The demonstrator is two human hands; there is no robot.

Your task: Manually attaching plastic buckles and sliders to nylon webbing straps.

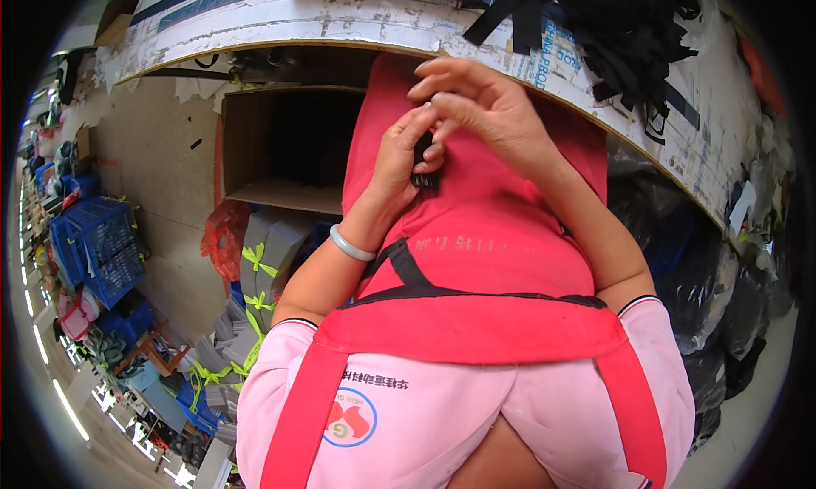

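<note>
- Pink shirt (382, 421), overlaid by red apron (510, 225); worn thus probably to shield clothing.
- Left hand (398, 156); clenched round small black piece (424, 182), apparently to keep it steady with the thumb tip free.
- Black piece; located within the left hand, above the red apron; largely covered by fingers, exact kind impossible to tell.
- Right hand (489, 110); arched over just beside the left thumb, fingers bent; cannot tell whether grasping anything.
- White-topped table (340, 30), just beyond both hands; bearing black straps (625, 38) heaped toward the right, perhaps for easy reach.
- Open cardboard box (285, 195), below the table edge at left; placed near, perhaps for ready access.
- Grey bundles (285, 238), bound with yellow-green ties (258, 260), presumably against scattering; red plastic bag (225, 241) alongside.
</note>
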